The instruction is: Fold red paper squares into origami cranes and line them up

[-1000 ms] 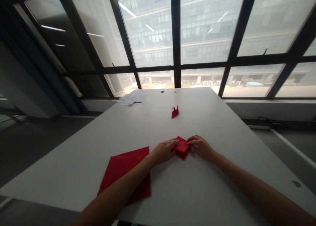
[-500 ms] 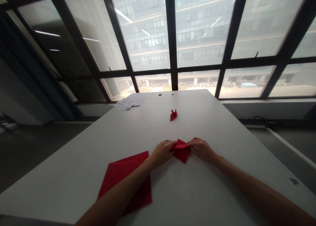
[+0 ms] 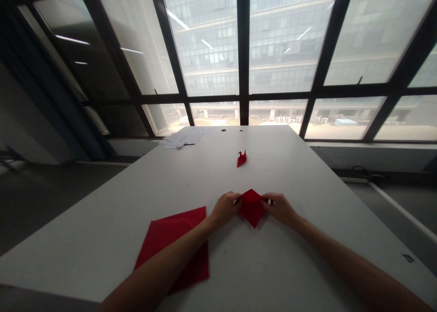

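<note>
A small folded red paper [image 3: 252, 208] shows as a diamond, one point towards me, just above the white table. My left hand [image 3: 226, 208] pinches its left corner. The right corner is pinched in my right hand [image 3: 279, 207], thumb and fingers closed. Under my left forearm lies a larger red paper sheet [image 3: 170, 232], partly covered by the arm. Beyond my hands stands a red origami crane [image 3: 241, 158], touched by neither hand.
Several loose white papers [image 3: 182, 138] with a dark pen-like thing lie at the far left of the white table [image 3: 287, 166]. A small dark mark [image 3: 408, 258] sits near the right edge. Large windows [image 3: 280, 52] rise behind the table.
The upper flap of the small paper, folded towards me before, has been lifted and turned away, so the paper now shows as an open diamond. Both hands stay at its side corners.
</note>
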`<state>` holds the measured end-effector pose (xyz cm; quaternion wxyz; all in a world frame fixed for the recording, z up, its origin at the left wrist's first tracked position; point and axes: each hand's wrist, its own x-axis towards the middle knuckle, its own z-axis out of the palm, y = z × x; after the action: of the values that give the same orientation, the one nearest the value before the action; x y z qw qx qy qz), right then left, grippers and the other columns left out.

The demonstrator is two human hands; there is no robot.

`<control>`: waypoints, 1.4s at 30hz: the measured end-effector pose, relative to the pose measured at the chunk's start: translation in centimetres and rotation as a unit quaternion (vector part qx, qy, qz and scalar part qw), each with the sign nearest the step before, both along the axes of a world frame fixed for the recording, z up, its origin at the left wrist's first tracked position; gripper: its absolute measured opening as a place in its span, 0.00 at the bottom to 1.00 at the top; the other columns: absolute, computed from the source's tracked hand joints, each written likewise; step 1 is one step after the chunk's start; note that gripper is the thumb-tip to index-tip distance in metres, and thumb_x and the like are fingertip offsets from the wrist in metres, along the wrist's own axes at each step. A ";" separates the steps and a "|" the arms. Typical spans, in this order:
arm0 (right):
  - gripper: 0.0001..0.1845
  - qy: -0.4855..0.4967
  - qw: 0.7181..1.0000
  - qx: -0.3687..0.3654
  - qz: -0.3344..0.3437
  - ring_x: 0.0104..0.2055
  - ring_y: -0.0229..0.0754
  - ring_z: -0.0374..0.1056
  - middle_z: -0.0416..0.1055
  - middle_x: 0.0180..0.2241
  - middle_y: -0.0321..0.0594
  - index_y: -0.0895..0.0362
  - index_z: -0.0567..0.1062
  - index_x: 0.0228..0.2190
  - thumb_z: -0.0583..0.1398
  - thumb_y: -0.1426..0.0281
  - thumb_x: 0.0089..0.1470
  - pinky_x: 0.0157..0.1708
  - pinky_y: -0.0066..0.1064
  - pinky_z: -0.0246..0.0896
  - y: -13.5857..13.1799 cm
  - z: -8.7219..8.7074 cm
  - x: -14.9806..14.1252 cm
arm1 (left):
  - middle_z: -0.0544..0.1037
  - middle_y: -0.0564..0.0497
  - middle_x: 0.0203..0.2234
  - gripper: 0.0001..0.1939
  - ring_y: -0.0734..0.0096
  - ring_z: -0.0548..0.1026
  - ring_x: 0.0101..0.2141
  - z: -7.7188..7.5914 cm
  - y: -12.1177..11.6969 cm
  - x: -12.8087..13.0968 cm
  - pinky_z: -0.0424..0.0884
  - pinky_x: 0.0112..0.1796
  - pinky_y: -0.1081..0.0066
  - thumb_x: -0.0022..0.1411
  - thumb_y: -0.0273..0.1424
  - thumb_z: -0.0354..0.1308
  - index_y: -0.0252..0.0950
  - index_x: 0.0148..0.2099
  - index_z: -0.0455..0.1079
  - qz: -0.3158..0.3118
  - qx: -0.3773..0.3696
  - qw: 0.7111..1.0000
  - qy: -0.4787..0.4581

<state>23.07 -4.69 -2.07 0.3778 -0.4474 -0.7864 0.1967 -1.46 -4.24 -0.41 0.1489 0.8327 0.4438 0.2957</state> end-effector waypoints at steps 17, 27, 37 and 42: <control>0.11 0.062 0.997 -0.048 -0.025 0.26 0.39 0.62 0.72 0.24 0.37 0.58 0.76 0.25 0.57 0.69 0.54 0.28 0.29 0.55 0.3 -0.1 -1.3 | 0.80 0.48 0.36 0.26 0.65 0.74 0.36 0.6 0.1 0.8 0.68 0.39 0.69 0.73 0.45 0.43 0.34 0.43 0.77 -0.068 -0.126 0.979 -0.142; 0.13 0.103 0.987 -0.105 0.058 0.26 0.37 0.58 0.67 0.23 0.34 0.58 0.74 0.24 0.58 0.64 0.57 0.26 0.28 0.52 -0.5 0.6 -1.3 | 0.77 0.48 0.31 0.28 0.70 0.70 0.29 0.3 0.2 0.8 0.67 0.31 0.73 0.70 0.51 0.44 0.32 0.42 0.74 -0.100 -0.209 0.951 -0.204; 0.20 0.133 0.966 -0.172 0.138 0.25 0.37 0.61 0.71 0.23 0.36 0.60 0.79 0.30 0.55 0.58 0.61 0.26 0.28 0.55 -0.1 0.6 -0.7 | 0.70 0.53 0.22 0.27 0.73 0.64 0.24 -0.3 0.4 0.8 0.61 0.26 0.74 0.67 0.50 0.48 0.31 0.30 0.69 -0.070 -0.220 0.956 -0.183; 0.15 0.112 0.966 -0.175 0.156 0.30 0.40 0.66 0.77 0.31 0.39 0.59 0.81 0.38 0.61 0.61 0.56 0.31 0.29 0.59 -0.5 1.1 -1.1 | 0.68 0.54 0.20 0.26 0.75 0.62 0.23 -0.2 0.2 1.0 0.58 0.25 0.75 0.66 0.48 0.49 0.32 0.28 0.68 -0.043 -0.199 0.966 -0.160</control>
<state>22.01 -5.16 -0.92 0.3440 -0.3535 -0.7525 0.4364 -0.43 -4.02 -0.65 0.3929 0.7465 0.4281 0.3240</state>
